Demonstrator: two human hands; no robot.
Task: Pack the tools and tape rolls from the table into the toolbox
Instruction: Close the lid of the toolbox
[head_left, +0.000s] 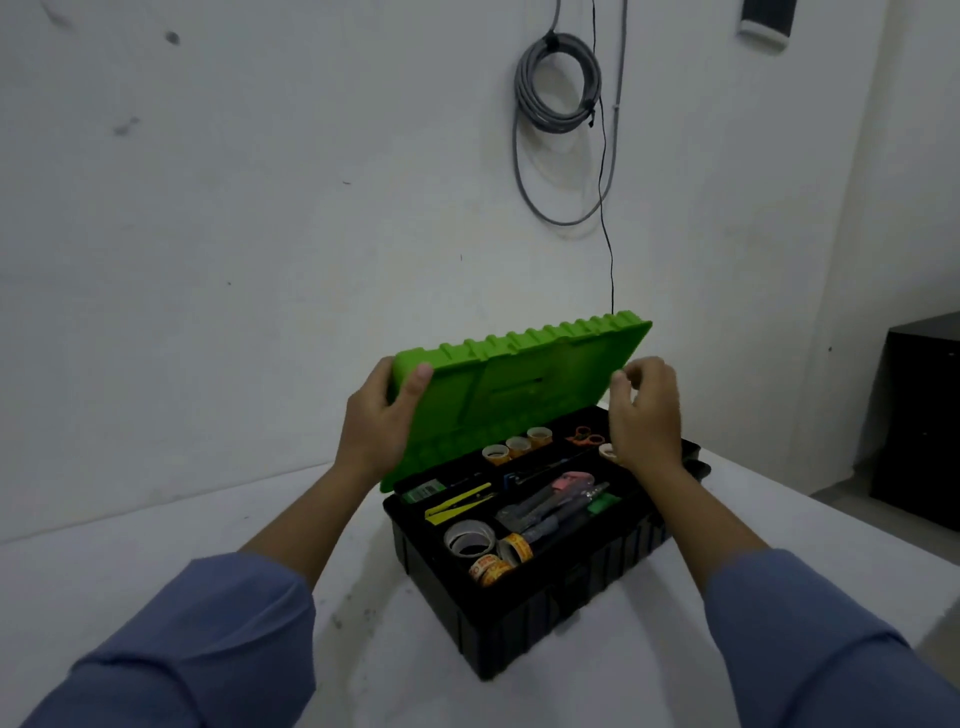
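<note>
A black toolbox (519, 623) stands on the white table (156, 545), its green lid (519, 374) tilted half way up. My left hand (379, 415) grips the lid's left edge, thumb on top. My right hand (647, 415) hovers at the lid's right edge with loosely curled fingers, the thumb tip just beside the edge, holding nothing. Inside lie clear and orange tape rolls (483, 551), three small rolls (517, 446), orange scissors (584, 435), a yellow tool (457, 506) and pliers-like tools (561, 499).
A grey cable coil (558, 83) hangs on the wall behind the table. A black cabinet (919, 415) stands on the floor at the right. The table's right edge runs close past the toolbox.
</note>
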